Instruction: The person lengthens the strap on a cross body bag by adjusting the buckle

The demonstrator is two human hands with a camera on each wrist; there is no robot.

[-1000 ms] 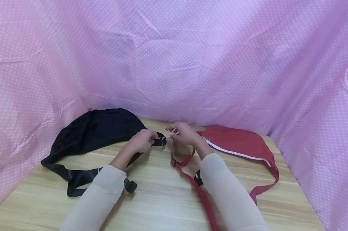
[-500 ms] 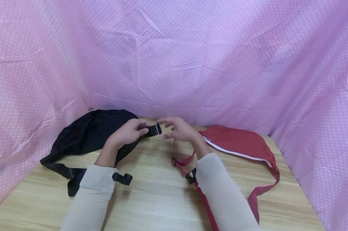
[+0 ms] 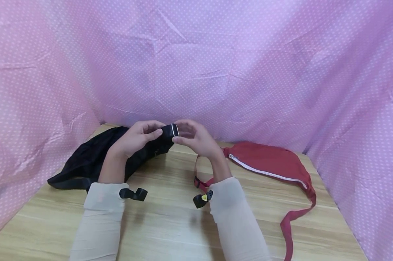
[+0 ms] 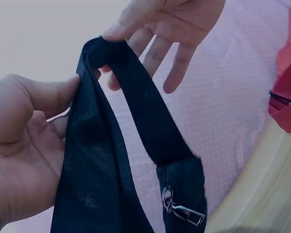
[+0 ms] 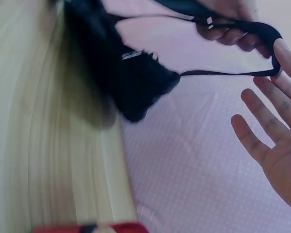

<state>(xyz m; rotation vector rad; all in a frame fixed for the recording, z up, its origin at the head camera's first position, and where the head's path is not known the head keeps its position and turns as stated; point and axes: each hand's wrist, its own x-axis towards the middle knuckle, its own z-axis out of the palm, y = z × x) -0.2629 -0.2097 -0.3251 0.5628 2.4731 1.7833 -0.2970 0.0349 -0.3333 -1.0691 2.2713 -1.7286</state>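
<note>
In the head view a black waist bag [image 3: 95,157] lies at the left, its right end raised off the table. My left hand [image 3: 134,139] pinches the bag's black strap [image 3: 168,132] between thumb and fingers. At the strap's folded end, beside a metal slider buckle [image 3: 175,129], my right hand [image 3: 199,139] pinches with thumb and forefinger. Its other fingers [image 5: 262,119] spread loosely in the right wrist view. The left wrist view shows the strap looping down to the bag's end, where a zipper pull [image 4: 184,208] hangs.
A red waist bag [image 3: 265,159] with a white zipper lies on the right of the wooden table [image 3: 170,224]. Its red strap [image 3: 289,228] trails toward the front edge. Pink dotted cloth [image 3: 196,65] encloses the back and sides. Black bands hang from both sleeves.
Both hands have risen with the black strap, lifting the bag's right end. My right hand, apart from the strap a second ago, now pinches its end by the buckle.
</note>
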